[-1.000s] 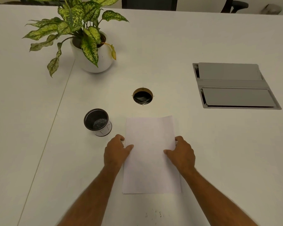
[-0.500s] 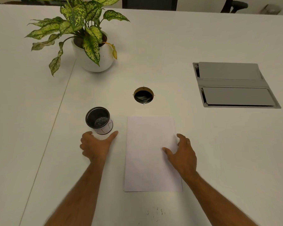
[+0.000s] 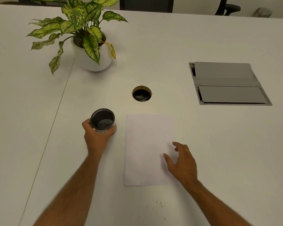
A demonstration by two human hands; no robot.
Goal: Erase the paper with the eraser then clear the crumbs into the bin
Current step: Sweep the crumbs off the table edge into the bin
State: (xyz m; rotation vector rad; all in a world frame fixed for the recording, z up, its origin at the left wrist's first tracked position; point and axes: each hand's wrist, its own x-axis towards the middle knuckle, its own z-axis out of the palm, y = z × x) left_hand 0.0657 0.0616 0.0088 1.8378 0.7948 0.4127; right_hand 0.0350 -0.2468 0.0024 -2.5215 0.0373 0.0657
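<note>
A white sheet of paper [image 3: 147, 147] lies flat on the white table [image 3: 219, 152] in front of me. A small round bin [image 3: 102, 120] with a dark inside stands just left of the sheet. My left hand [image 3: 96, 137] wraps around the bin's near side. Over the sheet's right edge hovers my right hand [image 3: 182, 162], its fingers spread and holding nothing. Dark eraser crumbs [image 3: 155, 205] are scattered on the table below the sheet's near edge. No eraser is in view.
A potted plant [image 3: 88, 51] in a white pot stands at the back left. A round cable hole [image 3: 141, 94] sits behind the sheet. A grey hatch with two flaps [image 3: 227, 84] is set into the table at the right. Chairs stand beyond the far edge.
My left hand left the sheet's left edge, moved left and closed around the bin. My right hand lifted off the sheet's right edge and drew back slightly with fingers spread.
</note>
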